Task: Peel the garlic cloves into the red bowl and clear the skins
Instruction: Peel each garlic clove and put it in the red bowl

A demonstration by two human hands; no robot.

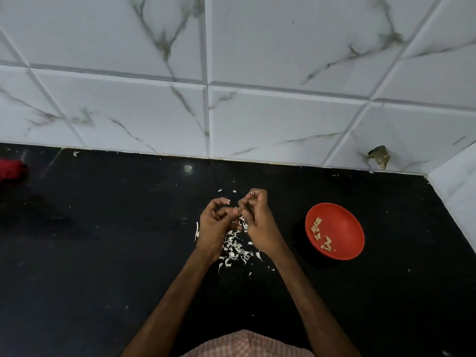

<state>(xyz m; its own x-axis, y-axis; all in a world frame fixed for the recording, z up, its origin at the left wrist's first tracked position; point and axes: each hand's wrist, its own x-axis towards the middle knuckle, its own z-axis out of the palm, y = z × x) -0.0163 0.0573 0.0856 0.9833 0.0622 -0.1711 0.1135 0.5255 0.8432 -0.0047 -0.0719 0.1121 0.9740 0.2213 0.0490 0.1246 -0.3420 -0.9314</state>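
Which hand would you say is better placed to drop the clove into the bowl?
The right hand: both pinch the clove, but the bowl sits on its side; the left hand must cross over.

- A black tabletop [103, 253] is stretching across the lower view.
- A white tiled wall [283, 47] with grey marble veining is rising behind it, turning a corner at the right.
- A red cloth [11, 170] is lying at the left edge, partly cut off.
- A dark broken patch [379, 156] is showing in a low tile at the right.
- A checked garment [247, 343] is showing at the bottom edge.
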